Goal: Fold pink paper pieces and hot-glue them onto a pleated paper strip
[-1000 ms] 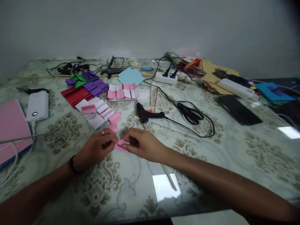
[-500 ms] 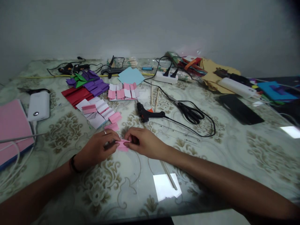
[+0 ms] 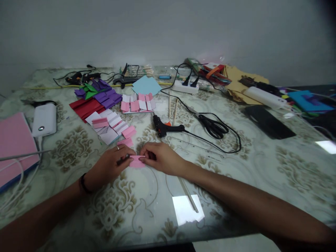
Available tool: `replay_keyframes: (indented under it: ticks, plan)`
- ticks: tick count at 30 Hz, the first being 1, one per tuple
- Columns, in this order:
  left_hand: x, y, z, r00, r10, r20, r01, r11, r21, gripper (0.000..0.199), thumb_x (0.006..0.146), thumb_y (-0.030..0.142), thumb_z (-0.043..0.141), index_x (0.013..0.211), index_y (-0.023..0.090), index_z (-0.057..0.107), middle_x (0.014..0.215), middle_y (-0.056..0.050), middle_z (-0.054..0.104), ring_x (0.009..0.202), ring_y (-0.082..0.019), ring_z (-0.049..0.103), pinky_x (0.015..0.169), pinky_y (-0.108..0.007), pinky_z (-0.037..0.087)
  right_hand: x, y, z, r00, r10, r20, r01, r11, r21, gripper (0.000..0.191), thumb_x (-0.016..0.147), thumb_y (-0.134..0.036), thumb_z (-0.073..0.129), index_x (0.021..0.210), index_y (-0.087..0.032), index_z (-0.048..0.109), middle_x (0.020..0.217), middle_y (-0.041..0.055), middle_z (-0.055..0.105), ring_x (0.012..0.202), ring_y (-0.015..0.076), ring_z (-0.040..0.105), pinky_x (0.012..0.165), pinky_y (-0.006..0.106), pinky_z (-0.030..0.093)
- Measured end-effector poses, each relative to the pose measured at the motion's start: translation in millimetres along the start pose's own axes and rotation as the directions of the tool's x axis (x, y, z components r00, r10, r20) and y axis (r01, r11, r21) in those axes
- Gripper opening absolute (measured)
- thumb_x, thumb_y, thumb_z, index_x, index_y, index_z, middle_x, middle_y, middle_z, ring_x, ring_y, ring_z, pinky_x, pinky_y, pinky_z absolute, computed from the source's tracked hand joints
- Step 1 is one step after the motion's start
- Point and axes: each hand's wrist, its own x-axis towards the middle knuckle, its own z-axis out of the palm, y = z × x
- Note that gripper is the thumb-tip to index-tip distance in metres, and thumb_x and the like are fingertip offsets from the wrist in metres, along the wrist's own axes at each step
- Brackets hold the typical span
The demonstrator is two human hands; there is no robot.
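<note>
Between my two hands is a small pink paper piece (image 3: 137,162), held low over the patterned table. My left hand (image 3: 111,163) pinches its left end, and a dark slim object (image 3: 123,160) also sits in that hand's fingers; its kind cannot be made out. The right end is pinched by the thumb and fingers of my right hand (image 3: 161,159). Just beyond my fingers lie folded pink pieces (image 3: 128,132) beside a spread of white and pink folded paper (image 3: 106,126). A black glue gun (image 3: 168,128) rests past my right hand.
Black-handled scissors (image 3: 214,126) and a clear ruler (image 3: 198,148) lie right of centre. A glue stick (image 3: 189,196) is under my right forearm. A white power bank (image 3: 44,119) stands left, a black phone (image 3: 269,122) right. The power strip (image 3: 186,86) with cords is at the back.
The pink paper now shows a flatter, wider face toward me between my fingers. Both hands stay in nearly the same place.
</note>
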Motion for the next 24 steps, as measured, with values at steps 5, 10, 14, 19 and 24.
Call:
replay_keyframes:
  ticks: [5,10,14,19,24]
  plan:
    - [-1.2,-2.1,0.7,0.998,0.069,-0.003,-0.069,0.997,0.042,0.011,0.096,0.024,0.061,0.103,0.023,0.07,0.099,0.0,0.073,0.091,-0.012,0.067,0.083,-0.024,0.05,-1.7,3.7,0.5,0.995,-0.097,0.014,0.098,0.993,-0.064,0.009,0.093,-0.026,0.067,0.091,-0.017,0.065,0.08,-0.0006,0.062,0.071,0.01,0.054,0.067,0.02,0.037]
    - [-3.4,-9.0,4.2,0.99,0.138,-0.005,-0.137,0.988,0.077,0.01,0.098,0.024,0.059,0.096,0.021,0.068,0.1,-0.001,0.071,0.095,-0.013,0.066,0.087,-0.026,0.05,-2.6,7.4,0.8,0.985,-0.167,0.039,0.171,0.98,-0.099,0.015,0.096,-0.03,0.063,0.087,-0.018,0.061,0.082,0.0011,0.063,0.078,0.0128,0.057,0.07,0.022,0.039]
    - [-3.6,-5.8,3.8,0.989,0.144,-0.034,-0.14,0.986,0.09,0.012,0.098,0.025,0.059,0.096,0.021,0.07,0.101,-0.002,0.072,0.096,-0.015,0.067,0.088,-0.026,0.051,-2.3,8.7,1.7,0.969,-0.242,0.043,0.246,0.955,-0.168,0.018,0.101,-0.032,0.057,0.089,-0.018,0.061,0.086,0.0031,0.065,0.082,0.0144,0.059,0.073,0.024,0.04]
    - [-4.6,0.4,3.7,0.986,0.155,-0.055,-0.144,0.974,0.172,0.017,0.099,0.02,0.056,0.104,0.021,0.071,0.102,0.0,0.074,0.095,-0.014,0.069,0.088,-0.026,0.052,-2.7,9.0,3.2,0.959,-0.282,0.013,0.278,0.936,-0.215,0.023,0.103,-0.034,0.052,0.09,-0.017,0.062,0.086,0.0039,0.067,0.082,0.0145,0.061,0.073,0.024,0.042]
    - [-6.1,-3.6,7.3,0.957,0.273,-0.1,-0.233,0.925,0.3,0.017,0.101,0.021,0.054,0.109,0.022,0.069,0.104,0.001,0.074,0.093,-0.012,0.07,0.083,-0.024,0.054,-3.2,8.5,4.0,0.964,-0.265,-0.019,0.253,0.938,-0.235,0.018,0.102,-0.032,0.055,0.105,-0.017,0.065,0.094,0.0042,0.07,0.082,0.0135,0.062,0.072,0.023,0.043]
